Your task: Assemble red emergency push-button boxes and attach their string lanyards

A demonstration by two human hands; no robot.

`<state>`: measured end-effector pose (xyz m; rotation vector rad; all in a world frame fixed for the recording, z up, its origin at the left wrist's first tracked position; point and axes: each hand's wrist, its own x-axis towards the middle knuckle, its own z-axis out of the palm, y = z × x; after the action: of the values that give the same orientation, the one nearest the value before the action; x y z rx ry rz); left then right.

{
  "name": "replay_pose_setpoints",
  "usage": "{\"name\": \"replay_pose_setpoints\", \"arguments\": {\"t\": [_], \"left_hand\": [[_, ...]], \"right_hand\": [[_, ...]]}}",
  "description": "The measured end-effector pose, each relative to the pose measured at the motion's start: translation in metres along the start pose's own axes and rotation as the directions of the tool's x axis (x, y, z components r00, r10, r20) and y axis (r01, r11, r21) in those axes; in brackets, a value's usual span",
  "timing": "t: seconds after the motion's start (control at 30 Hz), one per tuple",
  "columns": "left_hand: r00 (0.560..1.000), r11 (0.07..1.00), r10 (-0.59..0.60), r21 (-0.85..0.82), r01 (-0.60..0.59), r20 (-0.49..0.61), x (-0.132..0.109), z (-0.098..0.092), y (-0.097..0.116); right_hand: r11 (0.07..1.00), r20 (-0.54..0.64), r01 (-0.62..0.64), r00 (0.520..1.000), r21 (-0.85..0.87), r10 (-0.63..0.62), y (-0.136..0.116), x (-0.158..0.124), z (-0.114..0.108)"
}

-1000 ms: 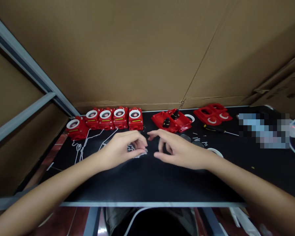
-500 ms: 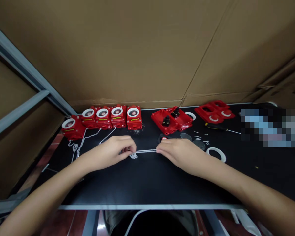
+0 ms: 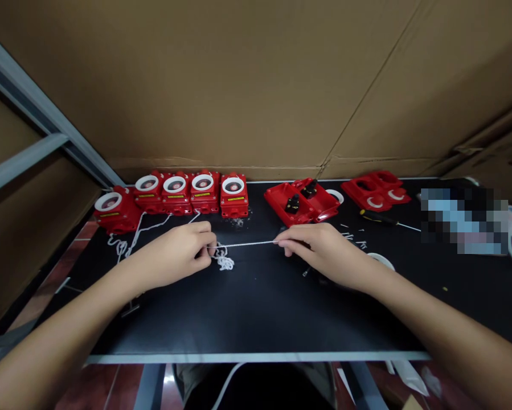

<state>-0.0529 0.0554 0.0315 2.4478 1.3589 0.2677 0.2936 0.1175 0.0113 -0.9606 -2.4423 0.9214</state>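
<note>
A white cord point(image 3: 247, 245) is stretched between my two hands over the black table. My left hand point(image 3: 191, 250) is closed on one end, and a bunched heap of the same cord hangs or lies just below its fingertips. My right hand point(image 3: 313, 245) pinches the other end between thumb and fingers. Behind my left hand stand several red boxes point(image 3: 234, 196) with white rings on their fronts; white cords trail from some of them. Two open red housings point(image 3: 281, 205) with black switch blocks lie behind my right hand.
Red covers point(image 3: 375, 191), a screwdriver point(image 3: 377, 219), several screws point(image 3: 353, 240) and a white ring point(image 3: 381, 262) lie to the right. A blurred-out item point(image 3: 465, 222) sits further right. Cardboard point(image 3: 256, 85) rises behind the table; a metal frame point(image 3: 25, 159) stands left.
My hands have moved slightly apart and upward in view, drawing the cord out longer. It shows as one line instead of two strands, and the bunched cord hangs lower by my left hand.
</note>
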Motion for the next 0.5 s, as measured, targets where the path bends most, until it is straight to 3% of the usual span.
{"name": "replay_pose_setpoints", "arguments": {"t": [0.1,0.2,0.5], "left_hand": [[1.0,1.0,0.015,-0.008,-0.015,-0.014,-0.003,-0.007,0.001],[0.999,1.0,0.002,-0.017,-0.003,-0.04,-0.006,-0.016,0.001],[0.998,0.999,-0.015,-0.041,0.013,-0.053,-0.008,-0.033,0.001]], "right_hand": [[0.96,0.018,-0.127,0.992,0.25,0.127,-0.001,0.002,-0.002],[0.891,0.028,-0.141,0.989,0.431,0.143,-0.002,0.003,-0.001],[0.78,0.022,-0.098,0.994,0.618,0.108,-0.006,0.001,0.005]]}}
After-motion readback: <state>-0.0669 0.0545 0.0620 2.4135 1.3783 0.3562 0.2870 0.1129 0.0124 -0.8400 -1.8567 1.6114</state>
